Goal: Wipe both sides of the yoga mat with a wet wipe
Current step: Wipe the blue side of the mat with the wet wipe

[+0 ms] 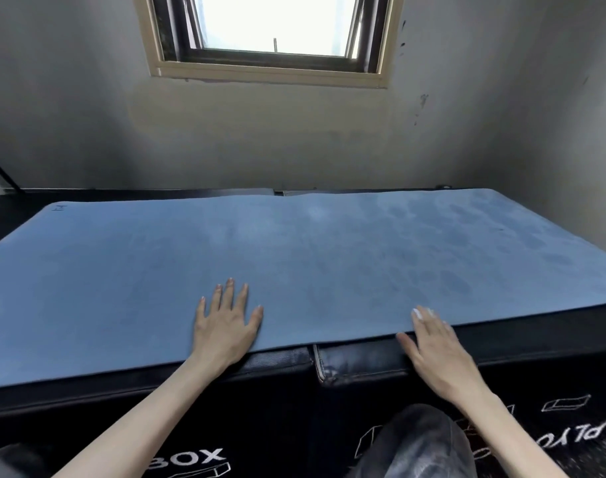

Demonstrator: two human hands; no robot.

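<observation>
Head view, left to right. Mat [294, 257]: blue, flat across two black boxes [260, 391], spanning nearly full width, darker blotches toward right. Left hand [225, 326]: flat on mat near front edge, fingers spread wide, holding nothing. Right hand [439, 353]: at mat's front edge, fingers straight, tips over edge; grip unclear. Window [270, 25] above.

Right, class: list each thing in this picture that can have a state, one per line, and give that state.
Yoga mat: unrolled, lying flat on the black padded boxes, with darker patches on its right part.
Left hand: open, palm flat on the mat near its front edge.
Right hand: open, fingers at the mat's front edge, holding nothing.
Window: bright; open or closed, cannot tell.
</observation>
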